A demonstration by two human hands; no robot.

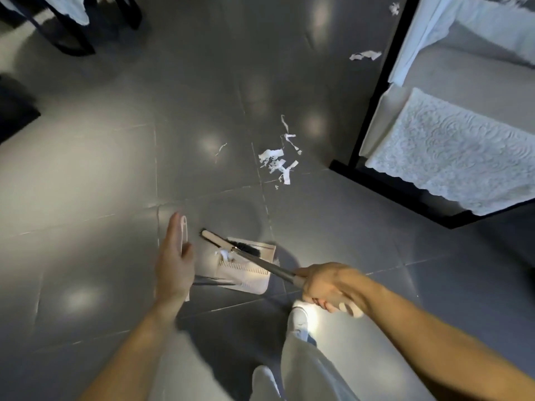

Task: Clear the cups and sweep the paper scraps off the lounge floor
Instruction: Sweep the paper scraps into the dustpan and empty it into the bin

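Firmly curled, the right hand grips the broom handle, which slants down to the broom head resting in the dustpan. Just left, the left hand lies with straight fingers flat against the dustpan's upright handle, clasping nothing. A small clump of white paper sits in the pan beside the bristles. Farther out on the grey tiled floor, a loose cluster of paper scraps lies near the corner of a dark-framed seat draped with a lace cover; another strip lies well beyond it, along the seat's edge.
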